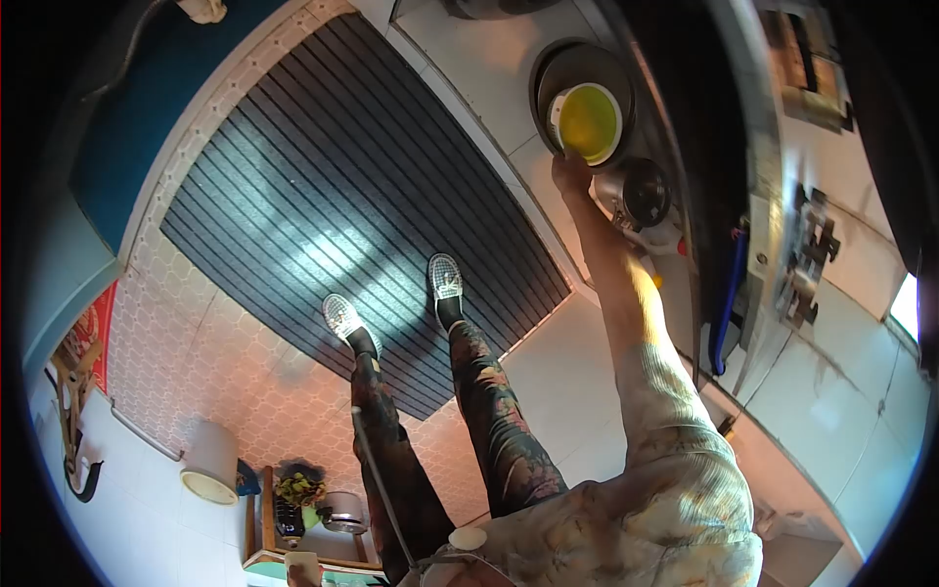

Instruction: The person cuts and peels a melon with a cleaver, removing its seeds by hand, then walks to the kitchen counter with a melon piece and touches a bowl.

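My right hand (pixel 572 174) reaches out at the upper right, its fingers closed at the near rim of a white bowl (pixel 556 115). The bowl looks yellow-green inside; whether that is liquid or its lining I cannot make out. It appears in or just above a wide dark round pan (pixel 559 67). Close beside my wrist is a shiny steel pot (pixel 608 188) with a dark opening. My left hand does not show anywhere in this view.
A dark ribbed mat (pixel 313 147) lies under my feet on the tiled floor. A counter edge (pixel 758 264) with a blue strip (pixel 727 303) runs along the right. At the lower left stand a white bin (pixel 210 460) and a low shelf (pixel 266 519) with a plant (pixel 298 489).
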{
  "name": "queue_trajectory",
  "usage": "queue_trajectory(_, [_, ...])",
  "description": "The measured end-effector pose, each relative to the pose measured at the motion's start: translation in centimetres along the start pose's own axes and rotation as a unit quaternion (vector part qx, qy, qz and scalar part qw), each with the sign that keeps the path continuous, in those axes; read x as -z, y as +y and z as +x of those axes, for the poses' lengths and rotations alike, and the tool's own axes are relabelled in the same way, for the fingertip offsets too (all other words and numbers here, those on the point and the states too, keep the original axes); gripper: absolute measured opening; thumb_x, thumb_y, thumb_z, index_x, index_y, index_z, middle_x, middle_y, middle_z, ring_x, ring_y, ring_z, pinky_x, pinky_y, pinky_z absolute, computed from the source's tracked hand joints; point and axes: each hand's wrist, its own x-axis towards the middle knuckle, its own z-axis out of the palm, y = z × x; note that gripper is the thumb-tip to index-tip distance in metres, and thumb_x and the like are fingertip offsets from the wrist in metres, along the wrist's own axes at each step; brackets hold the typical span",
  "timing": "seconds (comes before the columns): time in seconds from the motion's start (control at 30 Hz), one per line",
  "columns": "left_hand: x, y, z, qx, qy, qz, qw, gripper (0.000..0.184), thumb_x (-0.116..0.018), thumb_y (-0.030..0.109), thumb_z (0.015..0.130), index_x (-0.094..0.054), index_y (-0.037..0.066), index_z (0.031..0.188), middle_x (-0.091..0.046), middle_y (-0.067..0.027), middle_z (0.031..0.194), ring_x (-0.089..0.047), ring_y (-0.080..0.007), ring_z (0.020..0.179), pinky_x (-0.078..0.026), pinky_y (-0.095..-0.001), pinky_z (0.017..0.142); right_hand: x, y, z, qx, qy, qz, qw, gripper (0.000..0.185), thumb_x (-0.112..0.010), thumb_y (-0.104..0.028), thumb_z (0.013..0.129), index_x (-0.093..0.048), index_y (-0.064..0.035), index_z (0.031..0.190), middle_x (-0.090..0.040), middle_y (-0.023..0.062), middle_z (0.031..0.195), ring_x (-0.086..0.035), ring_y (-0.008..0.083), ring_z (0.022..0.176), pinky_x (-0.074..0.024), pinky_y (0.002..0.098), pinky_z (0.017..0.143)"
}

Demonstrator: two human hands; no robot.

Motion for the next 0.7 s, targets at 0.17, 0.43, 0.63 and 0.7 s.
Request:
queue_trajectory(0.17, [-4.9,-1.1,1.0,0.023,0.059,-0.022,0.998,0.046,-0.064,0.023,0.067,-0.057,0.002,0.108,-0.06,-0.0119,0.096,-0.06,-0.0295,0.088,-0.053,-0.0404,0.071,-3.2,0.0,6.4,0.016,0.024,-0.026,0.999,0.047,-0.057,-0.025,0.079,-0.054,-0.0032,0.121,-0.059,0.0255,0.116,-0.057,0.0416,0.107,-0.0447,0.0471,0.093])
queue_trajectory(0.43, [-7.9,-1.9,0.8,0.017,0.053,-0.014,0.998,0.046,-0.06,0.02,0.068,-0.057,0.002,0.11,-0.059,-0.0119,0.097,-0.06,-0.0288,0.088,-0.053,-0.04,0.069,-5.5,1.8,12.3,0.081,-0.061,-0.194,0.976,0.036,-0.057,-0.024,0.08,-0.057,-0.0015,0.108,-0.063,0.0205,0.107,-0.062,0.0366,0.1,-0.0497,0.0431,0.083])
queue_trajectory(0.63, [-12.1,-0.2,0.4,-0.057,-0.043,0.062,0.995,0.05,-0.055,0.027,0.072,-0.054,0.008,0.118,-0.062,-0.0123,0.097,-0.064,-0.0279,0.081,-0.056,-0.039,0.055,-0.5,1.3,8.9,0.052,0.13,-0.054,0.989,0.024,-0.063,-0.02,0.081,-0.057,-0.0018,0.096,-0.064,0.0203,0.088,-0.062,0.0392,0.084,-0.0482,0.0464,0.074])
queue_trajectory(0.7, [-14.8,1.3,0.2,-0.074,0.001,0.062,0.995,0.05,-0.055,0.026,0.076,-0.052,0.005,0.12,-0.061,-0.0141,0.094,-0.063,-0.0299,0.077,-0.056,-0.0384,0.052,1.4,1.5,7.2,0.111,0.139,-0.041,0.983,0.026,-0.064,-0.017,0.081,-0.056,0.0001,0.098,-0.063,0.0215,0.089,-0.061,0.0405,0.085,-0.0468,0.0479,0.075])
